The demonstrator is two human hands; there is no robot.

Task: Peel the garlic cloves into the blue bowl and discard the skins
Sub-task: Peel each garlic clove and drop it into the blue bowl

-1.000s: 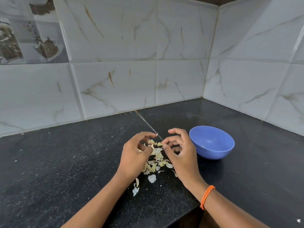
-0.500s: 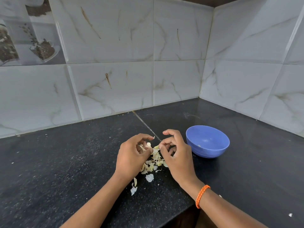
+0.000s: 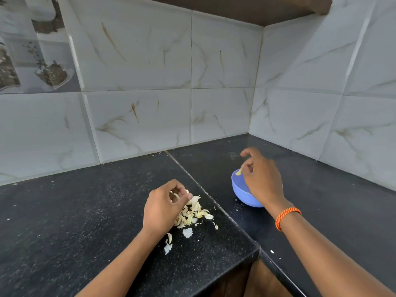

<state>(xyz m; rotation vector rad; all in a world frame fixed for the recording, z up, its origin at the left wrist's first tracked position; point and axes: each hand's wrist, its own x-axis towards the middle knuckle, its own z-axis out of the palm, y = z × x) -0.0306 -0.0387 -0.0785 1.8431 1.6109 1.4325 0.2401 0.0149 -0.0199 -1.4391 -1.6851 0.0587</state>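
Our right hand (image 3: pixel 260 179) pinched a small, slippery peeled clove (image 3: pixel 238 172) over the blue bowl (image 3: pixel 240 190); at eight o'clock, our left hand (image 3: pixel 164 207) curled on papery skins (image 3: pixel 192 213), best gathered lightly.

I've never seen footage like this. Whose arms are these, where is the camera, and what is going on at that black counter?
No machine here: a person wears a camera on the head, looking down at their own two bare hands. The left hand pinches a scrap of papery skin over the pile of garlic skins on the black counter. The right hand, with an orange wristband, is above the blue bowl, holding what looks like a peeled clove at its fingertips.
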